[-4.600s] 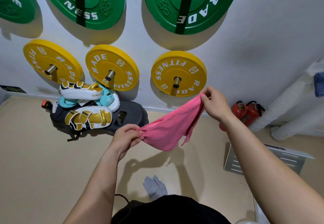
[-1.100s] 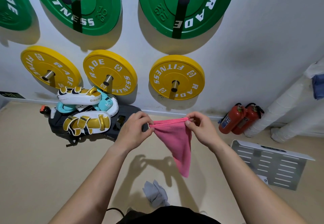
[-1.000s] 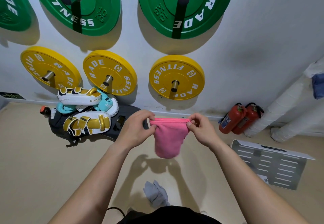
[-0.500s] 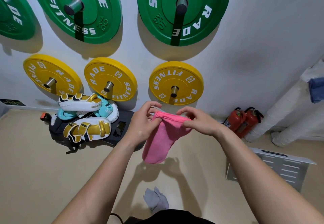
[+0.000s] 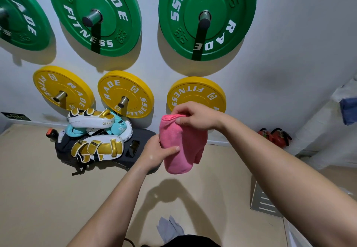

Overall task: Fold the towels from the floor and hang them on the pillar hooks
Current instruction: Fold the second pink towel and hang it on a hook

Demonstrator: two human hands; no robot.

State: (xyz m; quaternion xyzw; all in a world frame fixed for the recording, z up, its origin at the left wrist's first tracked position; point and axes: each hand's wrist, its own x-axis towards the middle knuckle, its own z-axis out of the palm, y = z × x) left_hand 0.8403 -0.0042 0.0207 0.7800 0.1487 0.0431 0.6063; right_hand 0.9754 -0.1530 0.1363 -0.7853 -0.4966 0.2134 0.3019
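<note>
A pink towel, folded into a narrow hanging bundle, is held in the air in front of the wall. My right hand pinches its top fold from above. My left hand grips its left side at mid-height, thumb across the front. A crumpled grey towel lies on the beige floor below, close to my body. A blue towel hangs on the white pillar at the right edge.
Green and yellow weight plates hang on pegs on the white wall. Gold and white boxing pads are piled on a dark bag at the wall's foot. Two red fire extinguishers stand by the pillar. A grey slotted panel lies on the floor at right.
The spread pink towel has been folded into a narrow bundle. My left hand has dropped from the top edge to the towel's side, and my right hand now holds the top alone.
</note>
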